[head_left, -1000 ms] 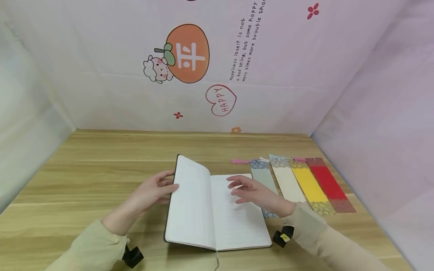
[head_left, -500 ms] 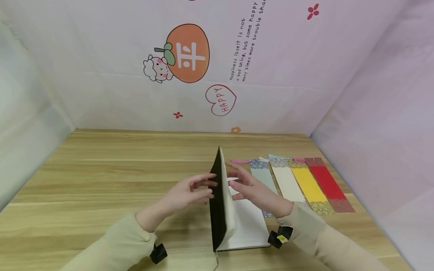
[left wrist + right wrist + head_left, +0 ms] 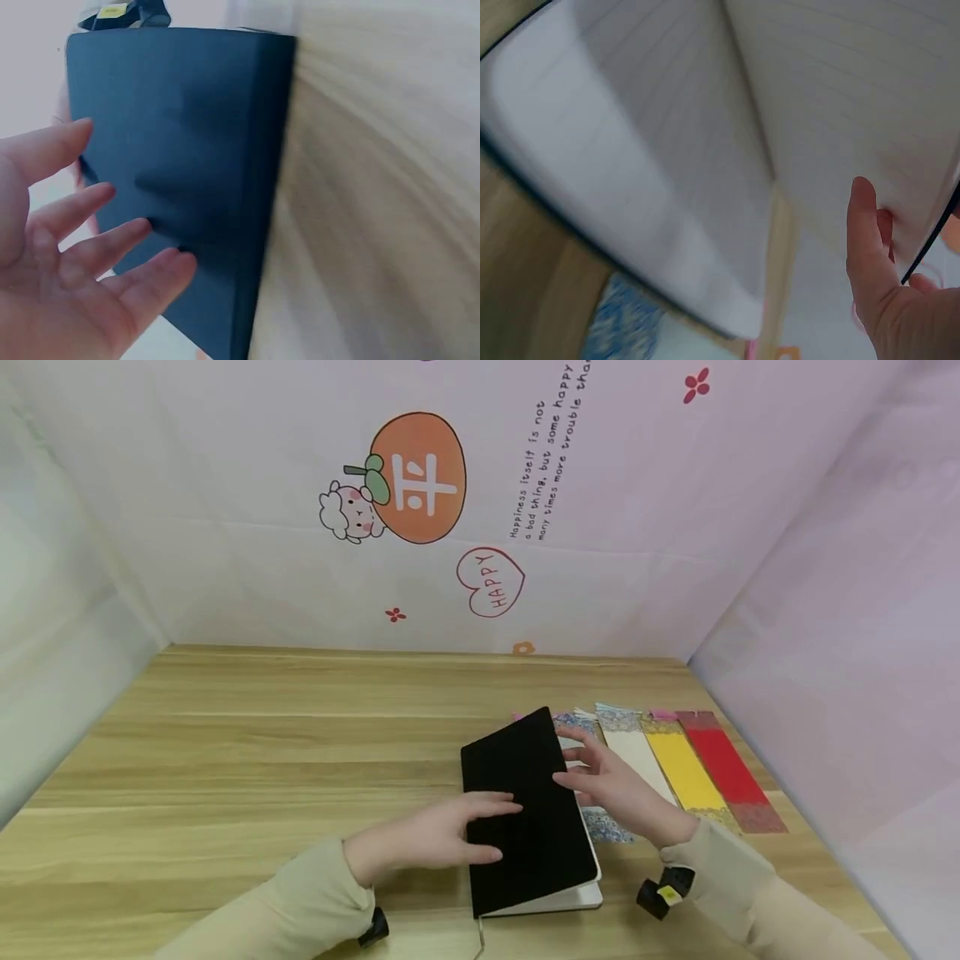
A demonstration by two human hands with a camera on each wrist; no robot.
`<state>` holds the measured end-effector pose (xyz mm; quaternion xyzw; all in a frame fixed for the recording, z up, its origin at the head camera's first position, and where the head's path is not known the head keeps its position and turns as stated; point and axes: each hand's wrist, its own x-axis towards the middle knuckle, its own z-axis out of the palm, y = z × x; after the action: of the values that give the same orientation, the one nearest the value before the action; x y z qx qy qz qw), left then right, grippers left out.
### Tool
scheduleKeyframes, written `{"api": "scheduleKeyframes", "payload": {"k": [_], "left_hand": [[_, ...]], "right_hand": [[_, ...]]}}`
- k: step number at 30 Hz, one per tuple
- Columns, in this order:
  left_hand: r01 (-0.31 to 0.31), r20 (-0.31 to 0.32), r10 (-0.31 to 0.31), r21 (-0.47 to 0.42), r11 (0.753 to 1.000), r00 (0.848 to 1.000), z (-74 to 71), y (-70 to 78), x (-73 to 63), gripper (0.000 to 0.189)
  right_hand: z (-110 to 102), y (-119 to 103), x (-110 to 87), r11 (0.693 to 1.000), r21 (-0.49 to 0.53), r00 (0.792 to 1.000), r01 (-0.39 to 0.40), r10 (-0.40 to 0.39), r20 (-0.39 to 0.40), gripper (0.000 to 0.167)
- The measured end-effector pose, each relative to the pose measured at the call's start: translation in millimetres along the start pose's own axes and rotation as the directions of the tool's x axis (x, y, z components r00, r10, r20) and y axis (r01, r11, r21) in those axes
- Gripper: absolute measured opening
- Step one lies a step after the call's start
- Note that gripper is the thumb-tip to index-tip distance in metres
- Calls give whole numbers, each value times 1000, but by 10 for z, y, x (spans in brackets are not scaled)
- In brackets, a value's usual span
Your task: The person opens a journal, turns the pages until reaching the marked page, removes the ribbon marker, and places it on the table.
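A black-covered notebook [image 3: 528, 827] lies at the front middle of the table, its upper half tilted over the lower one like a half-closed wedge. My left hand [image 3: 453, 831] is spread over the outside of the black cover, fingers extended. At the cover's right edge my right hand [image 3: 611, 785] holds on, thumb on the black outside and fingers reaching inside. The right wrist view looks into the gap, where lined white pages [image 3: 652, 150] face each other and a finger lies against the upper page. A thin ribbon [image 3: 481, 935] trails from the spine.
Right of the notebook lie flat bookmarks with lace-patterned ends: a pale blue one [image 3: 609, 827] partly covered by notebook and hand, a white one [image 3: 633, 752], a yellow one [image 3: 684, 768] and a red one [image 3: 727, 764]. Printed white cloth [image 3: 300, 585] walls the table [image 3: 262, 735].
The notebook's left half has swung up from the left and over to the right, its black outside now facing up. My left hand followed it rightward; my right hand took the cover's edge.
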<state>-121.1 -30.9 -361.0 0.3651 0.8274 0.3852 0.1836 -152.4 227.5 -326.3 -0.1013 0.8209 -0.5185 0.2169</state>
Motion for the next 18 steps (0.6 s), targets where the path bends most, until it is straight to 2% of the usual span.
{"api": "scheduleKeyframes", "payload": {"k": [3,8,11,18], "left_hand": [[-26,62,17,143,989,998,30,-12,-5,51],[-25,149,-14,261,965,989,83,-11,-13,49],[-30,180,-26,303,952,983,104,13,-16,48],[-74,196,-13,432,899,980,158,1,15,52]], "right_hand": [[-51,117,10,999,-31,1000,-12,12,-10,69],[-90,327,55,988,-150,999,-31,29,-20,70],[-83,428,83,966,-253,999,-42,36,-29,70],[-46,492,134,892,-451,999,-34,29,-18,71]]}}
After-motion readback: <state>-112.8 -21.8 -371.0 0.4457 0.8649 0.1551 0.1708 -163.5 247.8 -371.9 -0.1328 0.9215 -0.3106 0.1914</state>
